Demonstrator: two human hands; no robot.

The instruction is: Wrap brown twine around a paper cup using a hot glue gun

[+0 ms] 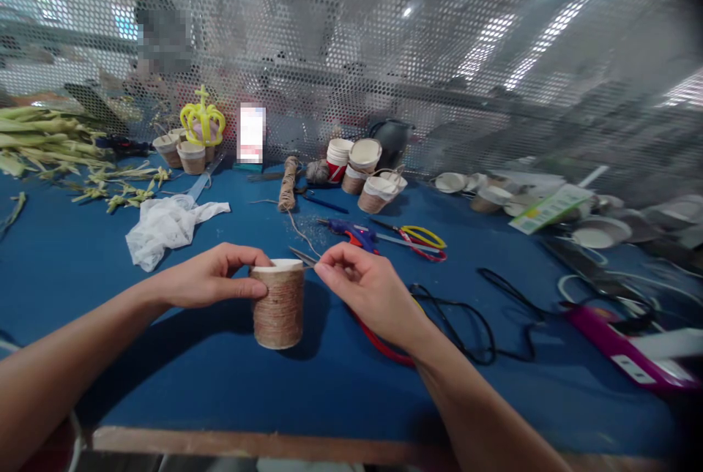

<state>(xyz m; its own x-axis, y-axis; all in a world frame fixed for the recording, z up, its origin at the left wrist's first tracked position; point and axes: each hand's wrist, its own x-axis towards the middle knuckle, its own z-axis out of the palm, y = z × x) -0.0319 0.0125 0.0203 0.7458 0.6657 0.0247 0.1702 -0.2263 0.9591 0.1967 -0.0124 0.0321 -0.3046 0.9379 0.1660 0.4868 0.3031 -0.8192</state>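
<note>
My left hand (220,278) grips a paper cup (277,311) wrapped in brown twine, thumb on its outer side and fingers over the white rim. The cup is upright just above or on the table; which one is unclear. To the cup's right, my right hand (365,289) is closed in a pinch on twine (299,229) that trails from a brown twine skein (288,183). A dark pointed metal blade (301,256) shows by its fingertips. Under this hand is a curved red handle (378,340); whether it belongs to the blade is hidden.
A blue glue gun (351,230) lies beyond my right hand, with yellow-and-red-handled scissors (420,239) beside it. Twine-covered cups (376,194) stand at the back. White cloth (165,227) lies left, black cable (472,326) right. A mesh panel (340,33) borders the table.
</note>
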